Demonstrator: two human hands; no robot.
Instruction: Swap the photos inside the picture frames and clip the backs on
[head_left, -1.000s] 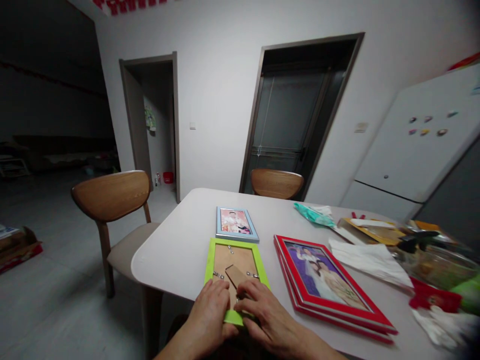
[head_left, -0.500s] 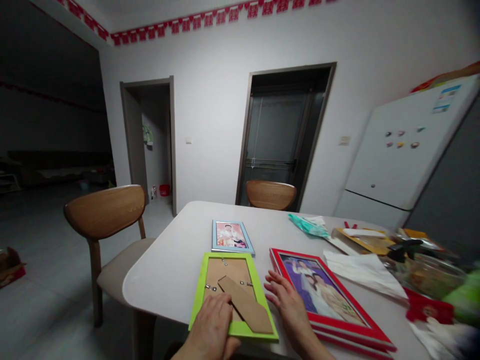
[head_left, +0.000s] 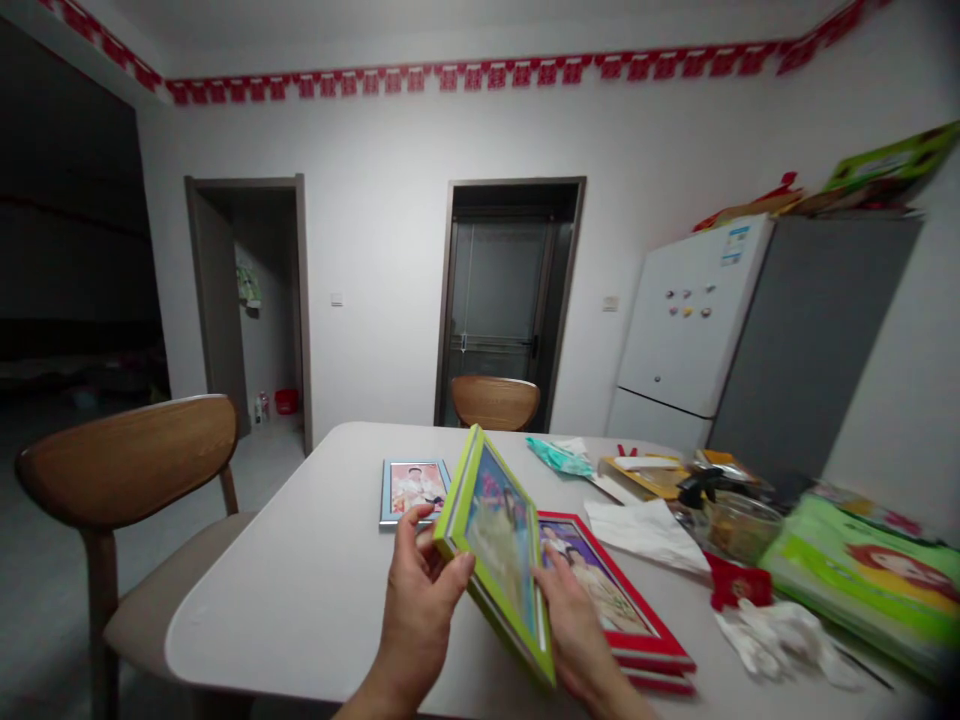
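Note:
A lime-green picture frame (head_left: 504, 530) is tilted up off the table, its picture side turned partly toward me. My left hand (head_left: 421, 600) grips its left edge with the thumb at the front. My right hand (head_left: 574, 625) holds the opposite edge, its fingertips at the lower right side. Behind the green frame, a light-blue picture frame (head_left: 411, 490) lies face up, partly covered. To the right lie stacked red picture frames (head_left: 652, 640), the upper one showing a photo of people; my right hand hides part of it.
On the white table (head_left: 300, 590), a teal packet (head_left: 559, 457), white paper (head_left: 645, 530), a clear bowl (head_left: 742, 525), a green package (head_left: 870, 570) and white gloves or tissue (head_left: 787, 645) sit to the right. Wooden chairs stand left (head_left: 142, 460) and behind (head_left: 495, 403).
The green frame was lying back side up; it is now lifted and turned so its picture shows. My right hand has closed on its edge. The view has swung right.

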